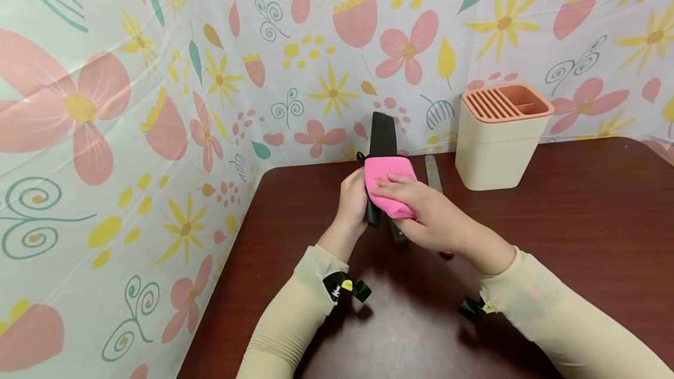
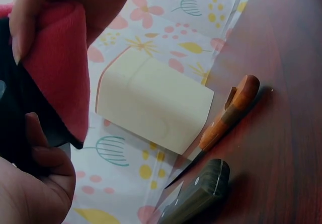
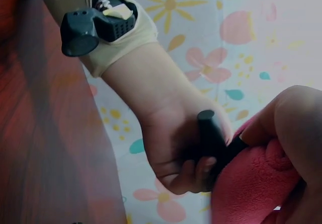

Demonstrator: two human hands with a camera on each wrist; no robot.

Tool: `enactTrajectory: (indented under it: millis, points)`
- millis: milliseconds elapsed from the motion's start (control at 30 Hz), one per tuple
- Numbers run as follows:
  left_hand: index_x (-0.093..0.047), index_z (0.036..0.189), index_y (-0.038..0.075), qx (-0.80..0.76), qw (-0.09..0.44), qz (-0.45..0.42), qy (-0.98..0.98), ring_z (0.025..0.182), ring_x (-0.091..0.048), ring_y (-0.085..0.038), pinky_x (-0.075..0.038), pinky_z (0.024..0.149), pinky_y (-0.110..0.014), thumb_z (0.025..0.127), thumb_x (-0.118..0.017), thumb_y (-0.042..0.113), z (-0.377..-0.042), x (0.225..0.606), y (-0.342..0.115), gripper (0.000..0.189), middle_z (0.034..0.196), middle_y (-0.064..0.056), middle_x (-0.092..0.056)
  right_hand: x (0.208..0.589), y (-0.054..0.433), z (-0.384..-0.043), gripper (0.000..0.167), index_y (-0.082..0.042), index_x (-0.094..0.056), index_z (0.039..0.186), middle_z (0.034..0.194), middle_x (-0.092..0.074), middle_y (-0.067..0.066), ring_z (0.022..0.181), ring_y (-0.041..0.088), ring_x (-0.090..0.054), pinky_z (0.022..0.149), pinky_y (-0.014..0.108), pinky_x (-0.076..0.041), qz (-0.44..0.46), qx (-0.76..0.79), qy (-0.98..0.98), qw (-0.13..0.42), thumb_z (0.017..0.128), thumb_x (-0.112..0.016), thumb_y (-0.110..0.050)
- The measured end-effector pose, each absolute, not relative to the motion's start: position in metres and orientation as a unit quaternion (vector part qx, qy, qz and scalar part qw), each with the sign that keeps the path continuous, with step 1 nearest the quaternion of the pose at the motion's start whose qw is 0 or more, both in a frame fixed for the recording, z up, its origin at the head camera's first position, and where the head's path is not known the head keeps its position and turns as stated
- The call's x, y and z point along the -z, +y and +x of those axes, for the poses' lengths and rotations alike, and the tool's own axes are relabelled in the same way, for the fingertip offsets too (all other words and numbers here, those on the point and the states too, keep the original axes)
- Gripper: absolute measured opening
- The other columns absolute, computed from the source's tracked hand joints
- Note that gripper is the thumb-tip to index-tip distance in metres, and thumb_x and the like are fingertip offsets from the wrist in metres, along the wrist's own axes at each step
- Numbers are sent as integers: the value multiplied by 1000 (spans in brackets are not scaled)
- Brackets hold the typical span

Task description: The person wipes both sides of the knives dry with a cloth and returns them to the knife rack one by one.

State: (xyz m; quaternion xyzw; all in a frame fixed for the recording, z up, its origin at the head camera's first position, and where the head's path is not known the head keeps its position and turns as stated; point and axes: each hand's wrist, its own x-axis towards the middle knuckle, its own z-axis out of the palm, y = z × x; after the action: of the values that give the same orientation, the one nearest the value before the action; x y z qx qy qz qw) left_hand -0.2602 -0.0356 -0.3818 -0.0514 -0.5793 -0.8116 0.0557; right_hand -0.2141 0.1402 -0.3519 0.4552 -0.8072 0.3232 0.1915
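Note:
My left hand (image 1: 351, 199) grips a black knife (image 1: 383, 133) by its black handle (image 3: 209, 126). The wide, dark blade points up and away, toward the patterned backdrop. A folded pink cloth (image 1: 389, 177) lies over the blade and hides its lower part. My right hand (image 1: 434, 215) holds this cloth against the blade, fingers spread across its top. In the left wrist view, fingers of the right hand (image 2: 30, 22) bend over the cloth's edge at the dark blade. On the table under the hands lie a knife with an orange-brown handle (image 2: 229, 113) and one with a dark riveted handle (image 2: 201, 189).
A cream knife block (image 1: 497, 148) with a slotted coral top stands at the back right of the dark wooden table (image 1: 590, 221). Floral cloth (image 1: 326, 45) hangs behind the table and along its left side. Each sleeve carries a small black wrist camera (image 1: 471, 309).

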Motion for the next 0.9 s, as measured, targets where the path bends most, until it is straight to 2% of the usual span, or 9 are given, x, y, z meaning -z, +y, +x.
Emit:
enactTrajectory:
  millis: [133,267,467,567,633,733,900]
  points:
    - [-68,84,11,814,60,-30,-577,76,-57,-10,-51,68,-22,107,-51,24,-262,384,-37,31,76,3,-60,350,140,-207,57,-6,-63,140,144,-64,9,140,36,-54,118,51,-40,463,-309,-811,178,83,-60,2]
    - [-62,71,14,826,69,-17,-560,67,-54,-9,-50,63,-22,104,-50,16,-266,383,-37,35,68,4,-57,349,138,-202,54,-8,-65,137,142,-66,9,138,35,-57,117,49,-42,477,-306,-801,191,84,-63,1]
    - [-72,72,15,854,86,23,-513,73,-60,-10,-54,68,-21,103,-58,20,-266,381,-37,34,72,5,-64,351,132,-198,50,-9,-69,132,138,-68,10,133,36,-60,121,35,-38,513,-306,-770,222,83,-65,2]
    - [-72,76,16,862,78,45,-499,76,-60,-10,-54,70,-20,103,-60,25,-265,381,-37,31,76,4,-64,353,129,-196,50,-8,-69,131,136,-69,10,132,35,-62,121,34,-39,525,-306,-761,228,82,-65,3]
    - [-70,76,18,866,63,53,-494,76,-59,-9,-52,70,-20,103,-58,27,-264,381,-38,31,75,5,-61,353,128,-195,50,-8,-69,131,136,-70,8,132,34,-61,121,35,-40,529,-305,-760,223,83,-65,2]
    - [-64,78,18,874,5,43,-484,75,-57,-7,-50,71,-19,105,-49,33,-262,377,-38,35,75,7,-58,351,129,-195,50,-9,-68,132,137,-69,6,134,32,-61,122,34,-38,534,-307,-760,209,83,-64,3]
    - [-58,93,17,880,-90,24,-466,78,-59,-6,-49,75,-19,105,-37,42,-259,371,-40,35,83,7,-62,348,132,-197,51,-9,-68,133,137,-69,6,135,32,-60,124,31,-35,547,-320,-749,195,84,-65,3]
